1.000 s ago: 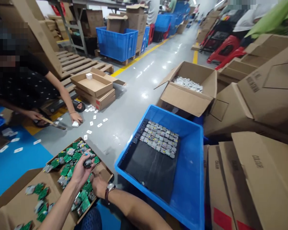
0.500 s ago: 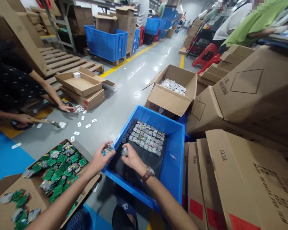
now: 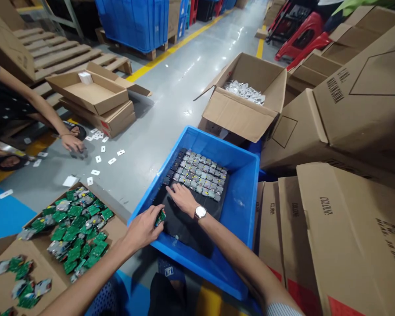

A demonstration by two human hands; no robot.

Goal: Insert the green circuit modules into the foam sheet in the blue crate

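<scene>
My left hand (image 3: 147, 224) is closed on a small green circuit board (image 3: 160, 217) over the near left rim of the blue bin (image 3: 239, 228). My right hand (image 3: 183, 200), with a watch on its wrist, reaches into the bin, fingers bent down at the near left edge of the laid-out parts. Whatever lies under those fingertips is hidden. Rows of grey circuit modules (image 3: 200, 173) lie side by side on a black sheet (image 3: 181, 224) inside the bin. To the left, an open carton (image 3: 118, 228) holds a heap of green circuit boards (image 3: 75, 230) with grey parts.
Beyond the bin stands an open carton (image 3: 238, 109) of white parts. Large cartons (image 3: 349, 210) crowd the right side. At left, a co-worker's hand (image 3: 73, 142) hovers near white cards (image 3: 112, 161) on the floor, beside stacked shallow boxes (image 3: 97, 103) and a pallet (image 3: 59, 52).
My view has tipped downward. My right hand, earlier raised with a grey module beside my left hand, has lowered to the rows. The board in my left hand now shows its green side.
</scene>
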